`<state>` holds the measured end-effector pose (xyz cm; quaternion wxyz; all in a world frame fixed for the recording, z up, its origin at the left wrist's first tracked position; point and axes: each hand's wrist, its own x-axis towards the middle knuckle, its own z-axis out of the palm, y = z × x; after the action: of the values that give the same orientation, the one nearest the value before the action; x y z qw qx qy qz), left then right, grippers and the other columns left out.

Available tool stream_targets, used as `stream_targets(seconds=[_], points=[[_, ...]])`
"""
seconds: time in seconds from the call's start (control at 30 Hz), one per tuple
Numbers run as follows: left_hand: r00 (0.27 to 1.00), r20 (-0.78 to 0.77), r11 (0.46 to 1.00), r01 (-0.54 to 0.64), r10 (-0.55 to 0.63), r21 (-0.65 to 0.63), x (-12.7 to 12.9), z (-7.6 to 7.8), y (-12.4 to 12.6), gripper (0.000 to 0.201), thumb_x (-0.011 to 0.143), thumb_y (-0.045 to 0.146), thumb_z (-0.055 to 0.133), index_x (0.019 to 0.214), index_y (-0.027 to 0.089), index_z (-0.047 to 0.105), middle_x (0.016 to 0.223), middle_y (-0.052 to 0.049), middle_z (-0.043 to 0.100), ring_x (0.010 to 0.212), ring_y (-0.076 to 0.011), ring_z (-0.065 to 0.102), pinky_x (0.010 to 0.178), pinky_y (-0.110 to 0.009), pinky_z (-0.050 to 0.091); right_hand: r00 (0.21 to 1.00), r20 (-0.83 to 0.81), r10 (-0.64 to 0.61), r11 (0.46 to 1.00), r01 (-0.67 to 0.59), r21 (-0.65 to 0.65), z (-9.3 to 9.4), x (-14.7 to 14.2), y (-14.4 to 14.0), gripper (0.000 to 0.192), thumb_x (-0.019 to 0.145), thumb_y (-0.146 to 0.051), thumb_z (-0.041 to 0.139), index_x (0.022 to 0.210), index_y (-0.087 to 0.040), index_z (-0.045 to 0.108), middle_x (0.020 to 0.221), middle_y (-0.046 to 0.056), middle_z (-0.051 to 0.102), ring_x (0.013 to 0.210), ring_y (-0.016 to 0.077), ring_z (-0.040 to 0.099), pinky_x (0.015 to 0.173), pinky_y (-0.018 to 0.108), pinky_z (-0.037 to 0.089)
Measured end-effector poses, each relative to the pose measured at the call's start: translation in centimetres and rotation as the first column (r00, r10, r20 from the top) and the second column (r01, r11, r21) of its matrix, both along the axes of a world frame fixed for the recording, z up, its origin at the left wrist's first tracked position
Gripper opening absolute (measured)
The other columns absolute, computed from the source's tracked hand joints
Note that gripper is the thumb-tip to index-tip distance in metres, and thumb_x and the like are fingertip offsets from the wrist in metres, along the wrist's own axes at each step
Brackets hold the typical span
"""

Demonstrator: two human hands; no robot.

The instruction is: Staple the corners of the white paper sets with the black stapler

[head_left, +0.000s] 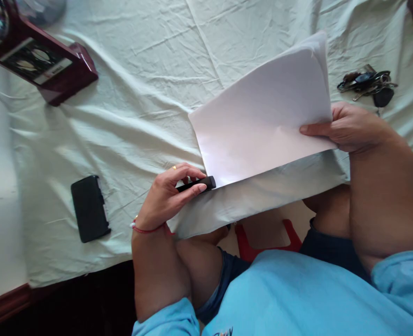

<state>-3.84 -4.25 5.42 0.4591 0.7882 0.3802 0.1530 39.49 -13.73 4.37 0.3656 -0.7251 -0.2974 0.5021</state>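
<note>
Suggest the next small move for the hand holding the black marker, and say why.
Probably slide the left hand along the paper's lower edge. The black marker lies flat at that sheet's near corner, and the right hand pinches the far edge, so pressing along it looks likely.

**Hands on paper and marker at the near edge**

The left hand [167,193] is gripping a black marker [197,184] at the near edge of the cloth-covered table [139,84], its tip touching the lower corner of the paper [262,116]. The right hand [346,127] is pinching the paper's right edge, lifting the sheets off the cloth. A black case [89,208] is lying near the left hand. Keys [369,85] are lying beyond the right hand, and a maroon fan base [48,65] is sitting at the far left corner.
</note>
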Motion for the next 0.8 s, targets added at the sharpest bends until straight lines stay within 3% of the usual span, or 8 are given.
stream_targets(seconds=[0.23, 0.47, 0.6, 0.7, 0.8], points=[[0.981, -0.196, 0.99, 0.014, 0.014, 0.144, 0.9, 0.5, -0.5, 0.018, 0.097, 0.042, 0.079, 0.089, 0.028, 0.071, 0.096, -0.005, 0.076, 0.101, -0.0309, 0.067, 0.092, -0.045, 0.052, 0.999, 0.021, -0.04, 0.998, 0.041, -0.048, 0.5, -0.6, 0.1, 0.009, 0.085, -0.021, 0.099, 0.088, -0.019, 0.09, 0.103, 0.01, 0.09, 0.092, 0.0225, 0.08, 0.091, 0.038, 0.067], [0.987, -0.157, 0.999, 0.03, -0.026, 0.024, 1.2, 0.6, -0.2, 0.023, 0.098, 0.04, 0.078, 0.084, 0.026, 0.066, 0.088, -0.002, 0.07, 0.081, -0.0232, 0.063, 0.077, -0.038, 0.049, 0.995, -0.049, -0.088, 0.996, 0.09, 0.022, -0.1, -1.1, 0.4, 0.017, 0.078, -0.023, 0.1, 0.093, -0.019, 0.092, 0.109, 0.011, 0.092, 0.091, 0.0236, 0.081, 0.078, 0.034, 0.066], [0.994, -0.09, 0.991, -0.069, 0.058, -0.118, 0.5, 0.7, -0.3, 0.025, 0.091, 0.042, 0.088, 0.084, 0.025, 0.071, 0.086, -0.001, 0.073, 0.078, -0.0209, 0.062, 0.071, -0.034, 0.047, 0.983, -0.011, -0.181, 0.983, 0.181, 0.033, 0.2, -2.0, 0.7, 0.014, 0.08, -0.017, 0.098, 0.091, -0.017, 0.089, 0.108, 0.013, 0.091, 0.087, 0.0223, 0.08, 0.084, 0.038, 0.067], [0.991, -0.039, 0.965, -0.132, 0.126, -0.227, -0.1, 0.7, -0.2, 0.028, 0.09, 0.046, 0.092, 0.082, 0.024, 0.076, 0.08, -0.002, 0.072, 0.075, -0.0192, 0.059, 0.067, -0.032, 0.046, 0.964, -0.026, -0.263, 0.955, 0.264, 0.133, -0.1, -2.5, 1.2, 0.021, 0.075, -0.015, 0.1, 0.092, -0.018, 0.088, 0.106, 0.01, 0.091, 0.093, 0.0236, 0.082, 0.097, 0.044, 0.07], [0.941, 0.078, 0.922, -0.301, 0.328, -0.244, -0.5, 0.0, 0.2, 0.037, 0.09, 0.053, 0.096, 0.079, 0.023, 0.078, 0.076, -0.001, 0.069, 0.073, -0.0165, 0.057, 0.068, -0.029, 0.047, 0.937, -0.11, -0.332, 0.9, 0.349, 0.261, -1.0, -3.1, 1.9, 0.032, 0.063, -0.01, 0.099, 0.091, -0.019, 0.087, 0.106, 0.007, 0.091, 0.103, 0.0277, 0.085, 0.107, 0.052, 0.071]])
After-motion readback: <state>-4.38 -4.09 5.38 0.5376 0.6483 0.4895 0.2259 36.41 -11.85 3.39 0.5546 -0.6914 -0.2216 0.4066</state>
